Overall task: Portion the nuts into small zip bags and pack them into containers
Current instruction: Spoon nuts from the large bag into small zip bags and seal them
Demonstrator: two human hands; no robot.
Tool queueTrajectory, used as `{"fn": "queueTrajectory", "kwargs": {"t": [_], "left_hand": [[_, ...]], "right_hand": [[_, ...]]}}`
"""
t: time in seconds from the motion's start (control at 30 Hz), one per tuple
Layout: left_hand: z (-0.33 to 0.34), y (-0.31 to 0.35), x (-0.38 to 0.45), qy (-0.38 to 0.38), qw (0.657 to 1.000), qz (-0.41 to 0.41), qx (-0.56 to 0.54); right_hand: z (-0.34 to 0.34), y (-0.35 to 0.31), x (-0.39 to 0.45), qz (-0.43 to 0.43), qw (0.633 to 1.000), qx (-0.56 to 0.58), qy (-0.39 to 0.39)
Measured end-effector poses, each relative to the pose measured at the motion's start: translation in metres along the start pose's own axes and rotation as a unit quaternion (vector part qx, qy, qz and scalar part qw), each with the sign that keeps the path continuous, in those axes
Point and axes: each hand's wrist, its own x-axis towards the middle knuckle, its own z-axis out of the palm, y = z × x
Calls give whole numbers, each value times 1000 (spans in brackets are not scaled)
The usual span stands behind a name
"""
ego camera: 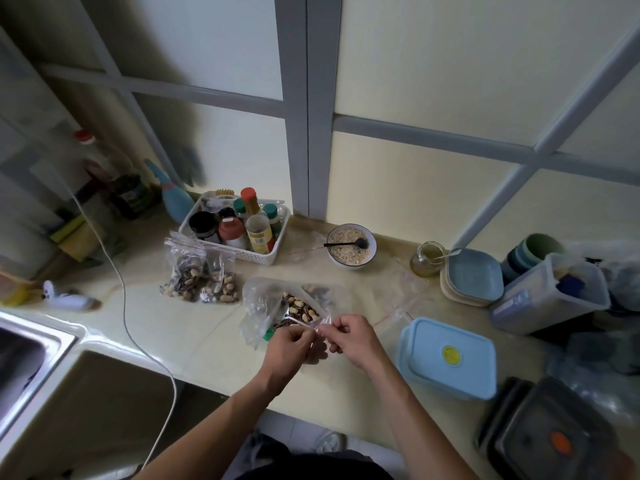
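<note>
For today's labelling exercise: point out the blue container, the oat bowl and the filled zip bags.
Blue container [446,355], head view, on its lid beside the yellow valve.
Oat bowl [371,252], head view, on its white right rim.
Filled zip bags [201,278], head view, on the nuts inside.

Filled bags [201,277] left of open nut bag [294,306], lidded container [448,358] right, bowl [351,245] behind.

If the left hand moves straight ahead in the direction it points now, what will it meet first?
Probably the open bag of mixed nuts lying just beyond the left hand, which pinches the small zip bag together with the right hand. Depth is unclear.
</note>
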Motion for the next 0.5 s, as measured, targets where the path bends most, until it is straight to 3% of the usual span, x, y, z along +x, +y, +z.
{"fn": "queueTrajectory", "kwargs": {"t": [0.23,0.5], "left_hand": [[-7,-7,-4,-25,999,-17,12],[-8,-4,-13,27,984,15,177]], "right_hand": [[4,-1,-14,13,995,-101,6],[17,-10,-25,19,980,-197,34]]}}
